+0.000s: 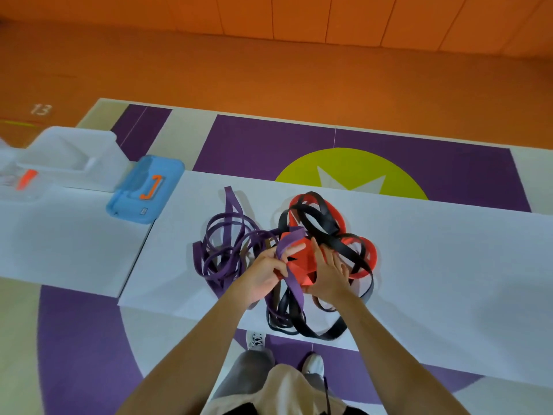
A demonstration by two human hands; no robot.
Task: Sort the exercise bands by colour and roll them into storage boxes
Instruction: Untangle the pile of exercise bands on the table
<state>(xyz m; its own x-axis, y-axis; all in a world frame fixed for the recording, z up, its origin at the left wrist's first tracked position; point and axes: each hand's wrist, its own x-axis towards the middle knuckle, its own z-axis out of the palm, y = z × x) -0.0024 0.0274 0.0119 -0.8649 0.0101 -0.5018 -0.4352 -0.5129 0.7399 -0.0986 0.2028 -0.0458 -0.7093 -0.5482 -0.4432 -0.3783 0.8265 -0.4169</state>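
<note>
A tangle of exercise bands lies on the white table (449, 250). Purple bands (223, 244) are heaped at the left of the pile. Red bands (366, 253) and black bands (317, 220) are knotted together at the right, and black loops (311, 327) hang over the table's front edge. My left hand (260, 274) grips a purple band that runs over its fingers and down toward the front edge. My right hand (329, 274) holds a folded red band (300, 265) from the right side, fingers curled round it. The two hands are close together above the pile's front.
A blue box lid (146, 190) with an orange handle lies at the table's left. Clear storage boxes (71, 157) stand further left, one with an orange latch (27, 178). A seam (137, 244) splits two tabletops. Orange floor lies beyond; my shoes show below.
</note>
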